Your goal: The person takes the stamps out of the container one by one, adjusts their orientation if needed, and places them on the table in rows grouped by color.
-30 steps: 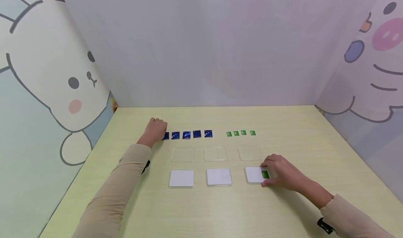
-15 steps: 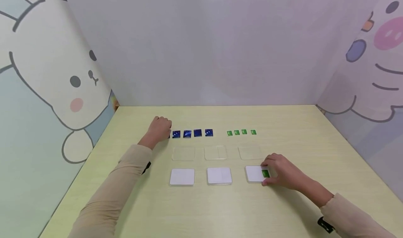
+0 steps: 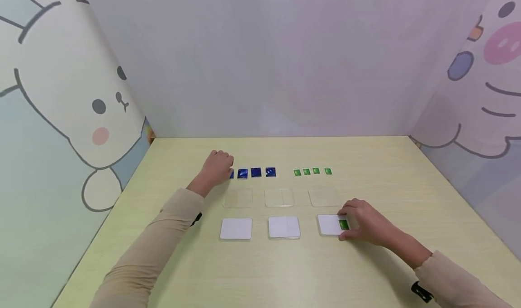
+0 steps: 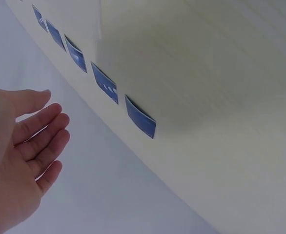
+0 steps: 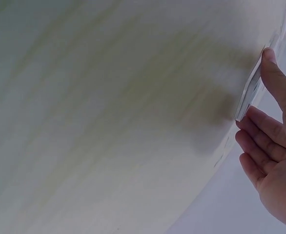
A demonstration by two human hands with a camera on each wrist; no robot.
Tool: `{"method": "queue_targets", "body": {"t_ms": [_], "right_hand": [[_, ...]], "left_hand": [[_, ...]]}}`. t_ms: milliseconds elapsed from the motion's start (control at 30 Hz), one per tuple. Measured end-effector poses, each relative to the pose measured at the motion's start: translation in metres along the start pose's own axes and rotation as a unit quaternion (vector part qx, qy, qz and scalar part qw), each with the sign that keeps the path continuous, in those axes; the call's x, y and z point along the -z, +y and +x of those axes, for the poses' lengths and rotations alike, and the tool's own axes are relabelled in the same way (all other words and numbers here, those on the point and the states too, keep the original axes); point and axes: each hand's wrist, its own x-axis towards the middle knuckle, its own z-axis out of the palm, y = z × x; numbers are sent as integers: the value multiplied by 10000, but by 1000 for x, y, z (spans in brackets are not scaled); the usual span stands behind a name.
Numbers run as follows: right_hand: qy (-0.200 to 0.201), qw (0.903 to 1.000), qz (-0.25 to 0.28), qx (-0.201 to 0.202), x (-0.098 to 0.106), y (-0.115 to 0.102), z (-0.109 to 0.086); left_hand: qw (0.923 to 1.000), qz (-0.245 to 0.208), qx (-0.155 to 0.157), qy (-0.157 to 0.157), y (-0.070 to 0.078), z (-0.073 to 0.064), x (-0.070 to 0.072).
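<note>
A row of several dark-blue square pieces [image 3: 256, 172] lies on the table. My left hand [image 3: 217, 168] is above the row's left end and hides part of it in the head view. In the left wrist view, the hand [image 4: 28, 146] has relaxed, slightly bent fingers with nothing between them, and the nearest blue square [image 4: 140, 118] lies apart from it. My right hand [image 3: 368, 222] pinches a flat clear-edged white card case [image 3: 327, 225] between thumb and fingers at its right end. A small green square [image 3: 343, 225] lies on that case. The right wrist view has the case [image 5: 250, 90] edge-on.
Several small green squares [image 3: 307, 172] lie right of the blue row. Three transparent rectangular plates [image 3: 238, 198] lie in the middle row. Two more white card cases [image 3: 236, 229] [image 3: 283, 227] lie left of the held one. A pale curtain [image 3: 277, 63] rises behind the table.
My left hand has moved right along the blue row, covering the squares it passes over in the head view. The right hand stays at the white card case.
</note>
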Motion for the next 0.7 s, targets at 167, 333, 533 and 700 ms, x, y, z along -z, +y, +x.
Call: {"method": "queue_targets", "body": {"t_ms": [167,333,533,700], "right_hand": [[56,9999,97,14,-1,0,-2],[99,9997,180,93,-2,2,-2],[186,9995,168,172,-2,4,-1],[131,9997,149,142,-2,4,-2]], "left_hand": [[10000,34,-41,-45,11,4,3],[9999,-26,-134,-82,24,6,9],[9995,6,-305,47,39,9,16],[9989,71,-464,89,53,10,22]]}}
